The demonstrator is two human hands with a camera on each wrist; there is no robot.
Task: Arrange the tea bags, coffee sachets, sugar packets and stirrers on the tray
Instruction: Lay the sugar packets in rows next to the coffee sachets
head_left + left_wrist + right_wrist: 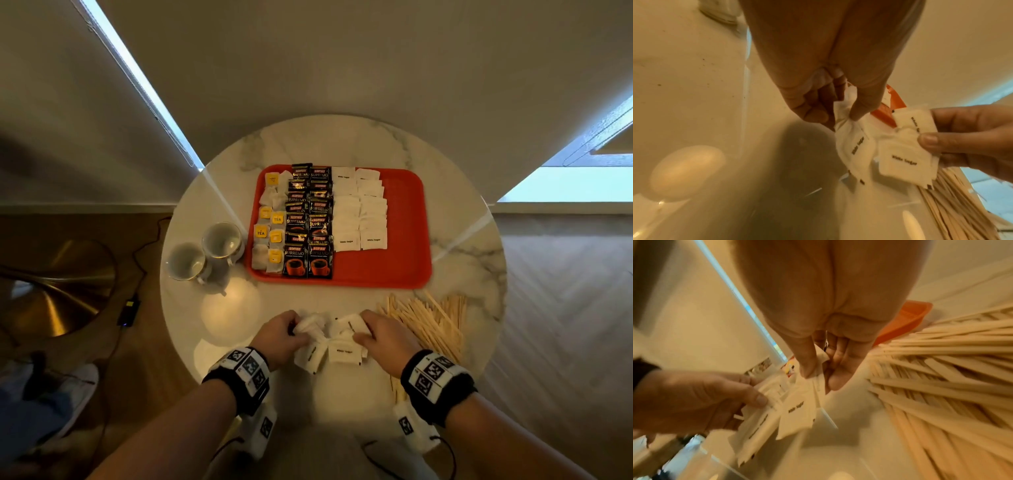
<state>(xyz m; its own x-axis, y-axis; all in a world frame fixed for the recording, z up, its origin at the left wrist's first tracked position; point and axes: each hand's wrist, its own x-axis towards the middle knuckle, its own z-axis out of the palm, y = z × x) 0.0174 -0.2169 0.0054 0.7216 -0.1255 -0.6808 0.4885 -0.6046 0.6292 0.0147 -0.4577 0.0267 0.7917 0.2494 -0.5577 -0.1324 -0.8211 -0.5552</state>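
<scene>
A red tray (pixel 394 240) on the round marble table carries columns of tea bags (pixel 270 222), black coffee sachets (pixel 310 219) and white sugar packets (pixel 359 209); its right part is bare. Near the table's front edge both hands hold loose white sugar packets (pixel 330 346) just above the table. My left hand (pixel 284 334) pinches a few packets (pixel 853 144) between thumb and fingers. My right hand (pixel 380 337) pinches other packets (pixel 797 412) the same way. A heap of wooden stirrers (pixel 428 322) lies on the table just right of my right hand.
Two white cups (pixel 205 253) stand on the table left of the tray. The table edge (pixel 191 359) curves close to my left wrist. Beyond it are a brass lamp base (pixel 58 291) and cables on the wooden floor.
</scene>
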